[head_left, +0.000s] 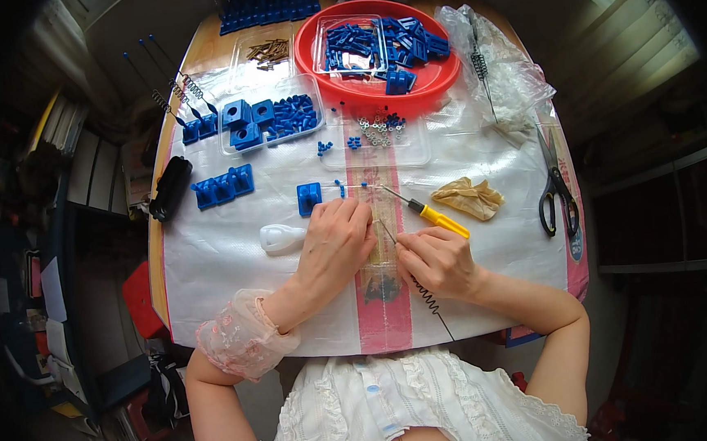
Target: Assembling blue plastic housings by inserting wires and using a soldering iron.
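Hands meet over a thin metal rod with a spring

The right hand (438, 262) pinches the rod (389, 234), its spring trailing toward 6 o'clock; the left hand (335, 246), fingers curled, covers the rod's tip, yellow-handled screwdriver (435, 217) at 2 o'clock.

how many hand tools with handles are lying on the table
2: a yellow-handled screwdriver just above the right hand, and black-handled scissors near the table's right edge. Others may be hidden under the plastic bags.
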`<action>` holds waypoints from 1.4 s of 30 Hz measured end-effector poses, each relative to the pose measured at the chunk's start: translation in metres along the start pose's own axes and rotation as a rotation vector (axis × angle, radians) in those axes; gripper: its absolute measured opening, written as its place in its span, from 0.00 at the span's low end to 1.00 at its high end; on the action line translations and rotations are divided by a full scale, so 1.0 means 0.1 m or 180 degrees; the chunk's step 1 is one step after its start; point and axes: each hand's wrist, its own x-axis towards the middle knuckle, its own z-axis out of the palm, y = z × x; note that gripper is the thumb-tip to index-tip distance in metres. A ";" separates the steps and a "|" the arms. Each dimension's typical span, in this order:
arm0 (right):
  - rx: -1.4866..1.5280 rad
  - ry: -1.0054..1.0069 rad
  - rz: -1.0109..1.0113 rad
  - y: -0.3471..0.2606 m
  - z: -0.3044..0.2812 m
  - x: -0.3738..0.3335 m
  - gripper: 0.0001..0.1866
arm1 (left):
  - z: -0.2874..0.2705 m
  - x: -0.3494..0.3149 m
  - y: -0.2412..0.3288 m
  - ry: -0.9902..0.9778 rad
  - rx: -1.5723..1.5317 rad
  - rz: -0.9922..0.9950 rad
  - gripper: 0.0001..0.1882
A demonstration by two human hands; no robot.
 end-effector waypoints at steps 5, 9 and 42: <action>-0.0184 -0.0076 -0.0242 0.00 0.05 -0.03 0.07 | 0.00 0.00 0.00 0.0011 -0.0007 0.0029 0.08; -0.0302 -0.0125 -0.0429 -0.01 0.04 -0.01 0.07 | 0.01 0.00 -0.01 0.0031 -0.0009 -0.0016 0.08; 0.0023 0.0085 0.0001 0.01 -0.04 0.04 0.10 | -0.01 0.00 -0.01 0.0076 -0.0038 -0.0069 0.08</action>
